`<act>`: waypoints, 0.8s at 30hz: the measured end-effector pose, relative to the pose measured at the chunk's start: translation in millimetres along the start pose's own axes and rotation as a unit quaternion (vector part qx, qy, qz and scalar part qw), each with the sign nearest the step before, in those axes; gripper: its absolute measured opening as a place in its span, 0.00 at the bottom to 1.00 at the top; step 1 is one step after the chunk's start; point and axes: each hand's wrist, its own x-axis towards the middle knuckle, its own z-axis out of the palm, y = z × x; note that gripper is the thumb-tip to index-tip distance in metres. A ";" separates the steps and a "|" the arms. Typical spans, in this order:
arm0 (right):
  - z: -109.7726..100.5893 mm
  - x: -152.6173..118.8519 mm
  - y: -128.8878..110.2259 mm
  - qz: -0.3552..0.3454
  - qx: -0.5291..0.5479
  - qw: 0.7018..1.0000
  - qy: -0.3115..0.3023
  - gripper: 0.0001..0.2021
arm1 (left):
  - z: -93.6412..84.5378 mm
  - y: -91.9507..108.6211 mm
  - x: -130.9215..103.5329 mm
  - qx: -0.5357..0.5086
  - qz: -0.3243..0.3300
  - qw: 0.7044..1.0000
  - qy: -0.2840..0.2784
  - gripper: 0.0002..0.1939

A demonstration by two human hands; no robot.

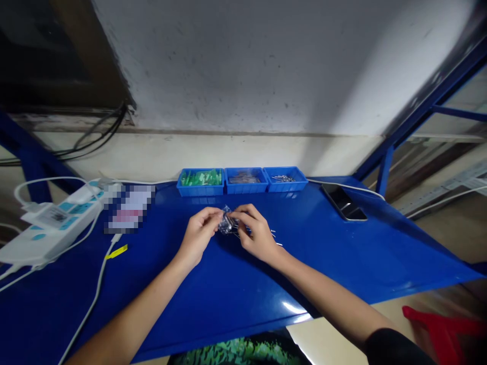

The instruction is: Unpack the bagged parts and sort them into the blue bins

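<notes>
A small clear plastic bag is between my two hands, above the blue tabletop. My left hand pinches its left edge between thumb and fingers. At the bag's right side, my right hand has its fingers bent and closed at the bag's opening; thin metal pieces show by the fingertips, too small to name surely. Several slim metal pins lie on the table partly hidden behind the right hand.
Three blue bins stand along the wall: one with green packets, a middle bin with greyish pieces, and a right bin with metal pins. A phone lies right. A white power strip and cable occupy the left.
</notes>
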 end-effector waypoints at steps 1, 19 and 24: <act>0.0 1.0 -0.2 0.034 0.006 0.999 -0.002 0.14 | -0.7 -0.5 0.1 0.034 0.049 0.998 0.020 0.09; -28.9 27.5 6.8 0.118 -0.005 0.977 0.176 0.10 | -4.0 -8.9 -2.1 0.361 0.263 0.892 -0.069 0.11; -54.5 65.7 33.3 0.034 -0.257 0.940 0.220 0.13 | -12.9 -7.4 -0.4 0.437 0.226 0.859 -0.140 0.09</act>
